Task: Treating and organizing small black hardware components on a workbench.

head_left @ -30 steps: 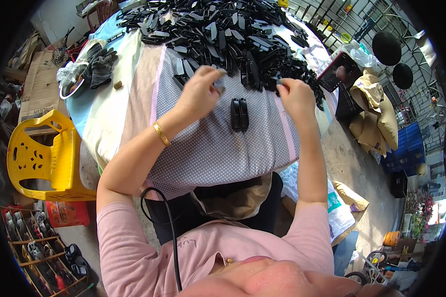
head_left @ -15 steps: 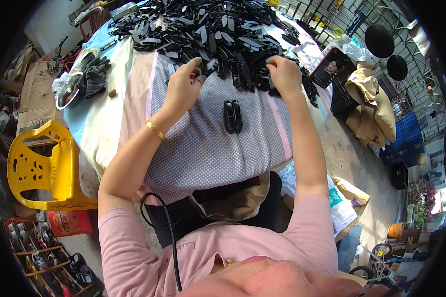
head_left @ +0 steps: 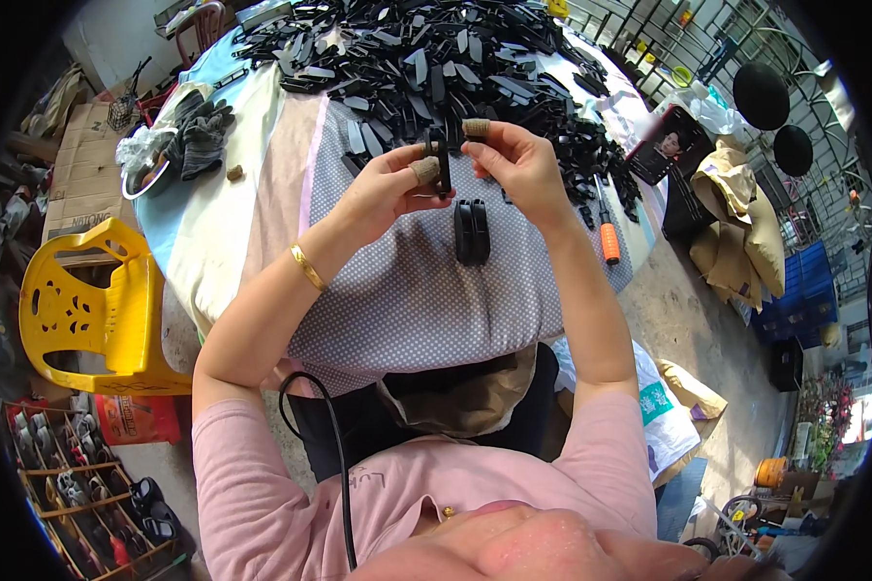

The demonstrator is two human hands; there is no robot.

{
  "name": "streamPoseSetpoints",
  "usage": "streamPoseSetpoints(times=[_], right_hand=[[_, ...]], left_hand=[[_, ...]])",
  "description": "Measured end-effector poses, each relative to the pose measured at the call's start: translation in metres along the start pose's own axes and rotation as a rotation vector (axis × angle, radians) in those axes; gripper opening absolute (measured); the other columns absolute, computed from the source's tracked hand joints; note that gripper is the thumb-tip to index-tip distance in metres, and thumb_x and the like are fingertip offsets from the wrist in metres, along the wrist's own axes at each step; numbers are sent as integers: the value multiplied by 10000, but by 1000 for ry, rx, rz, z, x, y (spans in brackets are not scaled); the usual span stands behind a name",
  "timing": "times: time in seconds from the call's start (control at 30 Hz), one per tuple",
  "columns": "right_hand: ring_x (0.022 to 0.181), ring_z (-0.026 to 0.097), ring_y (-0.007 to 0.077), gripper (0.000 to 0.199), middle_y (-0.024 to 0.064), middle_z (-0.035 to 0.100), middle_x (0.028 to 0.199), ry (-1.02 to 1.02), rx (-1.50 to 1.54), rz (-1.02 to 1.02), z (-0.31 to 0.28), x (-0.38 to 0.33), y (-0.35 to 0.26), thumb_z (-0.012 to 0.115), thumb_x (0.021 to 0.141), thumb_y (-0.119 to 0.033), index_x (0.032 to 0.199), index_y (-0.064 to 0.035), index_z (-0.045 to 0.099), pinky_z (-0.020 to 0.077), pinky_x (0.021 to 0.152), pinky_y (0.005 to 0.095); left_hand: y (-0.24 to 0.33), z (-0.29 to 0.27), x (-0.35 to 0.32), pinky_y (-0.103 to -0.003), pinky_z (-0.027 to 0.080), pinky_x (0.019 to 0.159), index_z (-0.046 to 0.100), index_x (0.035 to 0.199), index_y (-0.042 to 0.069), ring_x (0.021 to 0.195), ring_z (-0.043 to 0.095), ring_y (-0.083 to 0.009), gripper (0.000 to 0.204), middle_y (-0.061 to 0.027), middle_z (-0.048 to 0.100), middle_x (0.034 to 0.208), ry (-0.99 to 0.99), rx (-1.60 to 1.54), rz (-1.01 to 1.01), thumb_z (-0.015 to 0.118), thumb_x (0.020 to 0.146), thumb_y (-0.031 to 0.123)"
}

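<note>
My left hand (head_left: 392,189) grips a slim black plastic piece (head_left: 440,165), held upright above the cloth with its edge facing me. A brown finger cover sits on the thumb. Close to the right of that piece, my right hand (head_left: 523,169) has thumb and forefinger drawn together; whatever lies between them is too small to tell. Its forefinger also wears a brown cover. Just below the hands, two black pieces (head_left: 472,232) lie side by side on the dotted cloth (head_left: 388,300). Beyond them spreads a large heap of similar black pieces (head_left: 426,68).
An orange-handled screwdriver (head_left: 607,232) lies right of my right forearm. Farther right stands a phone (head_left: 667,145) with its screen lit. Dark gloves (head_left: 200,131) and a white-rimmed container (head_left: 147,179) are at the left, and a yellow chair (head_left: 97,310) stands beside the table.
Both hands have come closer together and away from the heap. The upright black piece now shows clearly in my left hand. The screwdriver, formerly out of sight, shows beside my right forearm.
</note>
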State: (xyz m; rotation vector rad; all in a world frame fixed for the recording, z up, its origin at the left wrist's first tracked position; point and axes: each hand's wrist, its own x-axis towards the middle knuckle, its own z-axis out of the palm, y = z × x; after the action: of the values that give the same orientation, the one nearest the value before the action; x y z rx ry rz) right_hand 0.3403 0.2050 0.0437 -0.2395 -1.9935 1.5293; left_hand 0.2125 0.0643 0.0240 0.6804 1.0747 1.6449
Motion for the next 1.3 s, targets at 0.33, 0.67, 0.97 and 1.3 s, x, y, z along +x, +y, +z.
streamPoseSetpoints(times=[0.33,0.67,0.97,1.3], right_hand=[[646,555,57,144,16,583,738,150,-211,-382,15,-8,-1,648,804,-67,913,27,646,459,537,179],[628,578,113,137,70,610,766,99,-369,-556,22,-12,-10,664,761,-23,889,21,645,459,521,205],[583,561,113,97,71,593,722,175,-443,-487,19,-12,-5,659,765,-16,851,21,633,460,507,223],[571,578,173,114,93,593,737,219,-648,-698,16,-9,-2,674,734,-7,829,28,621,460,486,243]], left_hand=[[-4,2,-3,-312,542,754,475,1076,10,860,622,-170,279,-87,579,997,-24,116,42,580,849,132],[2,13,-12,-276,497,665,403,1145,-5,710,555,-118,318,-70,523,885,43,302,108,478,865,125],[0,9,-10,-368,511,801,412,1193,25,894,590,-189,322,-82,538,1030,-67,-142,11,490,892,106],[-2,9,-11,-333,525,797,417,1280,47,886,598,-164,418,-64,561,1054,-79,-48,80,536,890,144]])
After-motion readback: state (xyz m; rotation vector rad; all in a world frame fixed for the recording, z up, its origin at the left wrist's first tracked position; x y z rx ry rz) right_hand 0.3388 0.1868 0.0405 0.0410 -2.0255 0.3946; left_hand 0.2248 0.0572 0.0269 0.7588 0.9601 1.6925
